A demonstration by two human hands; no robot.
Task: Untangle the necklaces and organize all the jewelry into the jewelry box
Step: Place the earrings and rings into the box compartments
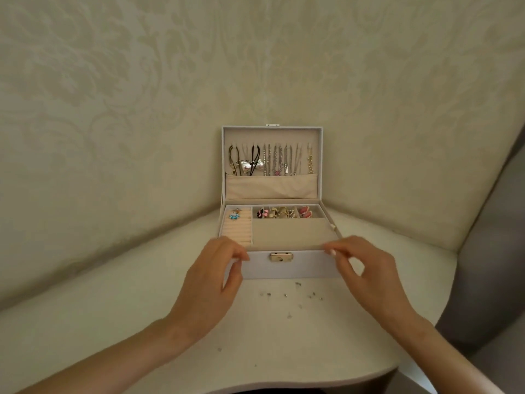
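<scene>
The left hand is at the front left corner of the jewelry box. Its fingers are curled narrowly over the rim and the thumb lies on the front wall, so it grips the box itself. I judge this grip is for keeping the box steady or for moving it. Just behind these fingers are the ring rolls, and a blue brooch is at their far end.

The box stands on the pale table, close to the wall, with the lid upright. The necklaces hang in the lid side by side, each on its own hook, and their ends go into the cloth pocket - in this way they cannot tangle. Small earrings lie in the divided back compartments. The gold clasp is in the middle of the front wall. I can read no brand or writing on it or anywhere else.

In front of the box, some small dark bits lie on the table; they are too small to identify.

The right hand is at the front right corner, with thumb and fingers close together on the rim - also a narrow hold on the box. The sorting seems almost finished.
</scene>
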